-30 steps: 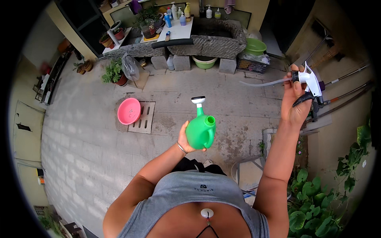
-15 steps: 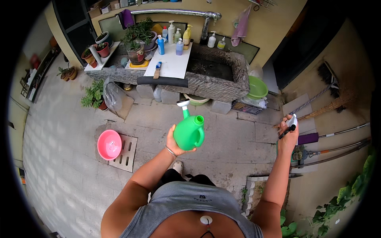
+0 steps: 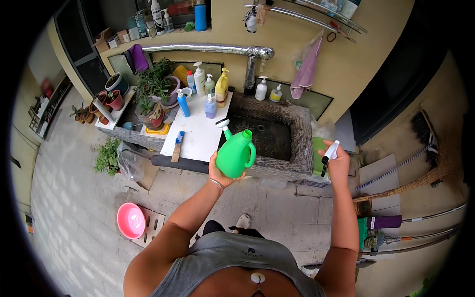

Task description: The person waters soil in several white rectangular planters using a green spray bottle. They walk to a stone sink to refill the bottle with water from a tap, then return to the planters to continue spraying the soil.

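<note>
Nearer now: stone sink. Left hand grip cups green watering can; right hand grip pinches spray nozzle.

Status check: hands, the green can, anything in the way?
Left hand holds green watering can, upright. Right hand grips spray nozzle. Both raised in front of stone sink; nothing between them.

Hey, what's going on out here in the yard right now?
A person stands at a rough stone sink against a yellow wall. The left hand cups a green plastic watering can from below, its white spout pointing up. The right hand grips a white-and-black spray nozzle. Soap bottles and potted plants crowd the counter beside it.
</note>
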